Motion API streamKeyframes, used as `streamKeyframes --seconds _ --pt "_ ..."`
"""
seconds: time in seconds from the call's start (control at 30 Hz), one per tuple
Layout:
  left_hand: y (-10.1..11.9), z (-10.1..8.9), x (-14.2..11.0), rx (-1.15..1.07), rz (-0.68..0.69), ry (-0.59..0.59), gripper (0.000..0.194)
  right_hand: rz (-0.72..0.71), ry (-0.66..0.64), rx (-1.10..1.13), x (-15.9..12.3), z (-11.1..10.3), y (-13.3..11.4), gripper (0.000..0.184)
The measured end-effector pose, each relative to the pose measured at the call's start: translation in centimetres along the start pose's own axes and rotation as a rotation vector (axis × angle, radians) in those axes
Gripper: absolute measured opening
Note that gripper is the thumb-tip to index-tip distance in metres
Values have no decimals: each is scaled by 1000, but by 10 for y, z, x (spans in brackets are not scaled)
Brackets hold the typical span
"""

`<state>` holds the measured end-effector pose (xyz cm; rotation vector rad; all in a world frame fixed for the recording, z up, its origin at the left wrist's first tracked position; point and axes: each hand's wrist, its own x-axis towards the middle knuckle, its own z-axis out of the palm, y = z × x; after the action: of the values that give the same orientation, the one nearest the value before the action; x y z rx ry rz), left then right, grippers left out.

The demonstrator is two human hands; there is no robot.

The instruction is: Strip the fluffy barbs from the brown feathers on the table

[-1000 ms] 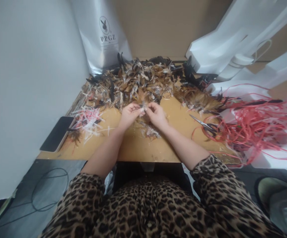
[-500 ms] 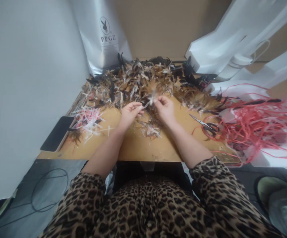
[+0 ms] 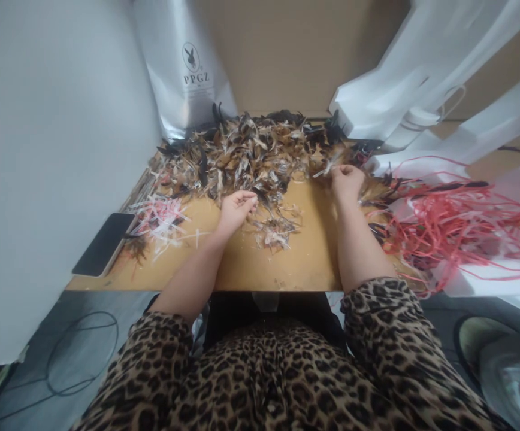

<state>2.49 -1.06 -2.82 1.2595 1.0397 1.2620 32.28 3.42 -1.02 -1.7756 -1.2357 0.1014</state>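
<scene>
My right hand (image 3: 348, 182) pinches a small bunch of brown feathers (image 3: 334, 160) with a pale strip at its base, over the right side of the table. My left hand (image 3: 236, 211) is closed, thumb against fingertips, in front of the feather pile; what it holds, if anything, is too small to make out. The large pile of brown, black and whitish feathers (image 3: 242, 152) spreads along the back of the table. Between my forearms lies a little heap of feather scraps (image 3: 275, 232). Brown feathers (image 3: 374, 190) also lie just right of my right hand.
A phone (image 3: 104, 244) and cut white and pink strips (image 3: 160, 218) lie on the left. Tangled red ribbon (image 3: 462, 227) covers the right side. Scissor handles (image 3: 379, 230) show partly behind my right forearm. A silver bag (image 3: 192, 102) stands at the back of the wooden table (image 3: 278, 275).
My right hand has moved right, away from my left hand, carrying the feather bunch. The pale strip between the hands has left my left fingers. My left hand has stayed nearly in place.
</scene>
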Motion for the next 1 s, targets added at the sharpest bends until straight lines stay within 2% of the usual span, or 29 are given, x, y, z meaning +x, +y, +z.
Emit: streamKeyframes --seconds 0.07,0.13,0.23,0.4,0.63,0.77,0.87,1.0 --pt "0 0 -1 3 -1 -6 32 73 69 32 6 -17 2 29" --pt "-1 0 -1 14 1 -14 32 91 77 48 8 -35 2 28" --pt "-3 0 -2 38 4 -33 32 90 -2 25 1 -51 2 26" --pt "-5 0 -2 55 -1 -45 32 100 -55 -156 -16 -45 7 24" --pt "-6 0 -1 64 -19 -47 31 205 -161 -460 -27 -32 11 30" --pt "-7 1 -1 60 -20 -68 29 213 -178 -493 -27 -31 10 35" --pt "-8 1 -1 68 -14 -70 28 200 -174 -479 -26 -36 6 31" --pt "-9 2 -1 72 -17 -68 27 109 -147 -396 -20 -48 -8 27"
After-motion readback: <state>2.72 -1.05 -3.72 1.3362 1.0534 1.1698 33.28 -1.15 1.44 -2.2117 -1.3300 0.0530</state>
